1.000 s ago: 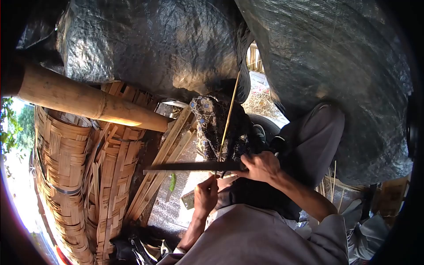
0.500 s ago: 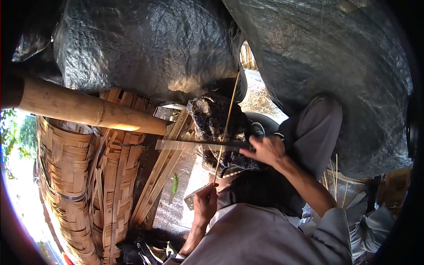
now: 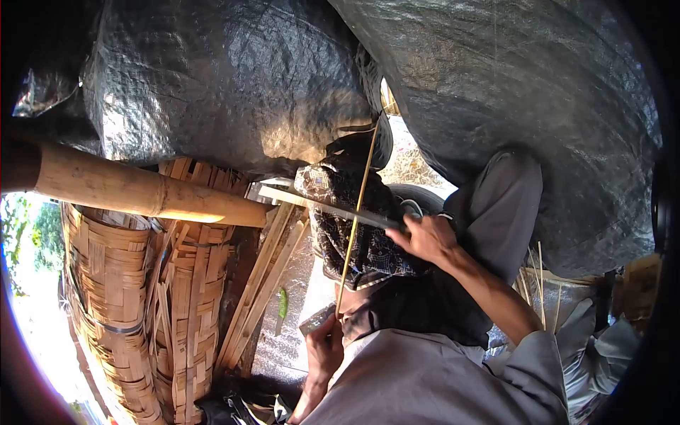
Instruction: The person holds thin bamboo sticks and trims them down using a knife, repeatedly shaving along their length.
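Note:
My right hand (image 3: pixel 428 239) is closed on the handle of a long flat blade (image 3: pixel 319 206), which points left and slightly up. In my left hand (image 3: pixel 326 345), pinched near its lower end, is a thin yellowish strip (image 3: pixel 353 237) that rises steeply over my lap. The blade crosses the strip about midway. A dark patterned cloth (image 3: pixel 343 234) covers my leg beneath them.
A thick bamboo pole (image 3: pixel 142 190) runs across the left above woven bamboo baskets (image 3: pixel 117 276). Wooden slats (image 3: pixel 265 283) lean beside them, near a green pod (image 3: pixel 283 303). Dark plastic sheets (image 3: pixel 524 92) hang ahead. Grey bags (image 3: pixel 591 350) lie at the lower right.
My right hand and the blade have moved up along the strip, and the blade has tilted with its tip upward. My left hand has gone lower, drawing the strip's lower end down.

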Motion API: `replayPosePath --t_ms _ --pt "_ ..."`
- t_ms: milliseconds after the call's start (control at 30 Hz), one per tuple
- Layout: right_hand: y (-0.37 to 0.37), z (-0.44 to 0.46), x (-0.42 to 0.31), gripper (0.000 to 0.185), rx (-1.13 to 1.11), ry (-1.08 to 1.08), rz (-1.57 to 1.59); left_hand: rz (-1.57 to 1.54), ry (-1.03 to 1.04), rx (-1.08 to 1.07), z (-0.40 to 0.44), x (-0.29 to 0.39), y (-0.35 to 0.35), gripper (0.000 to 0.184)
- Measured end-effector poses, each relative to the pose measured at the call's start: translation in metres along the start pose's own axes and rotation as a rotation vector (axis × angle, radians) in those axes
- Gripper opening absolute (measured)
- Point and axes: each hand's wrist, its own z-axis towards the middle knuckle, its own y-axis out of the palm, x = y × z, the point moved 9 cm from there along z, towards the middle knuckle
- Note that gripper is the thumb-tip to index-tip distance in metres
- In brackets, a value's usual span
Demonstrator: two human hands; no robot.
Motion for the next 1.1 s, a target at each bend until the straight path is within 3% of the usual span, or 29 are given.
replayPosePath --t_ms 100,167,300,367,467,533,567,633,700,767,833,900,967,1033,1067,1100 --pt "0.004 -0.023 -0.025 0.051 -0.039 -0.231 0.082 -0.01 -0.041 -0.005 0.002 -0.002 0.004 0.017" --pt "0.006 -0.023 -0.032 0.053 -0.062 -0.242 0.046 -0.021 -0.071 -0.028 0.002 -0.023 0.005 0.017" --pt "0.028 -0.014 -0.01 0.056 -0.071 -0.008 -0.029 -0.088 -0.12 0.01 -0.02 -0.066 0.003 0.015" --pt "0.027 -0.017 -0.007 0.047 -0.057 0.028 -0.009 -0.152 -0.167 -0.035 -0.035 -0.099 0.008 0.014" --pt "0.043 -0.031 -0.01 0.045 -0.18 0.06 0.245 -0.24 -0.259 -0.078 -0.045 -0.135 0.013 0.012" --pt "0.06 -0.038 -0.011 0.044 -0.23 0.049 0.317 0.002 -0.125 -0.216 -0.04 -0.135 0.017 0.009" --pt "0.064 -0.041 -0.015 0.048 -0.266 0.035 0.322 0.284 0.358 -0.25 -0.035 -0.097 0.02 0.011" --pt "0.074 -0.047 -0.021 0.047 -0.287 -0.025 0.258 0.558 -0.082 -0.525 -0.012 -0.112 0.023 0.019" --pt "0.079 -0.052 -0.026 0.048 -0.256 -0.004 0.198 0.673 0.301 -0.246 0.016 -0.068 0.01 0.022" --pt "0.083 -0.052 -0.026 0.049 -0.358 0.052 0.227 0.463 0.374 -0.026 0.051 -0.015 0.003 0.024" --pt "0.089 -0.056 -0.019 0.052 -0.412 0.162 0.302 0.157 0.299 -0.067 0.075 0.009 0.018 0.018" --pt "0.087 -0.059 -0.015 0.052 -0.409 0.21 0.299 0.315 0.373 -0.087 0.09 0.01 0.044 0.018" --pt "0.078 -0.06 -0.008 0.051 -0.403 0.265 0.306 0.398 0.384 0.022 0.097 0.017 0.056 0.021" --pt "0.048 -0.058 -0.012 0.047 -0.306 0.232 0.272 0.415 0.488 0.135 0.104 0.014 0.067 0.033" --pt "0.04 -0.058 -0.012 0.047 -0.304 0.228 0.273 0.593 0.606 0.13 0.1 0.019 0.078 0.049" --pt "0.035 -0.06 -0.011 0.05 -0.323 0.25 0.349 0.592 0.601 0.135 0.101 0.014 0.08 0.049"
